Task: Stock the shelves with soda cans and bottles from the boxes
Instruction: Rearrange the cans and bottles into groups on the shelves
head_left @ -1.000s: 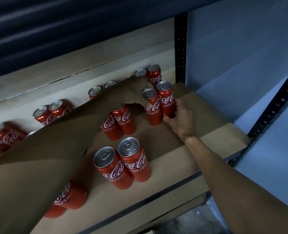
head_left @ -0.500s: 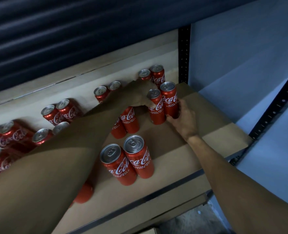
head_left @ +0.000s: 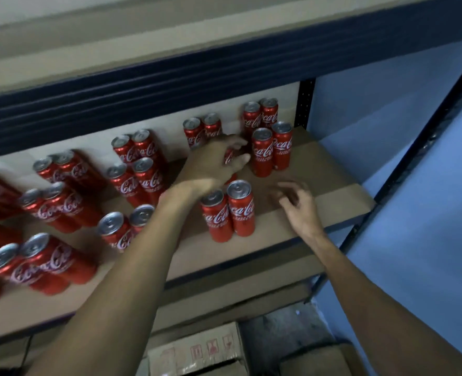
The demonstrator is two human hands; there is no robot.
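A brown board shelf [head_left: 332, 191] is carrying the stock. Cardboard boxes [head_left: 197, 354] are sitting below it, their printing too blurred to read. Slim red cans [head_left: 240, 210] are standing on the shelf in pairs, showing white Coca-Cola script and silver tops. The left hand [head_left: 213, 164] is hovering among them with fingers spread, and the right hand [head_left: 297, 204] is hanging loosely curled, holding nothing.

A blue wall [head_left: 403, 147] fills the right side; bare grey floor [head_left: 284, 332] shows at the bottom.
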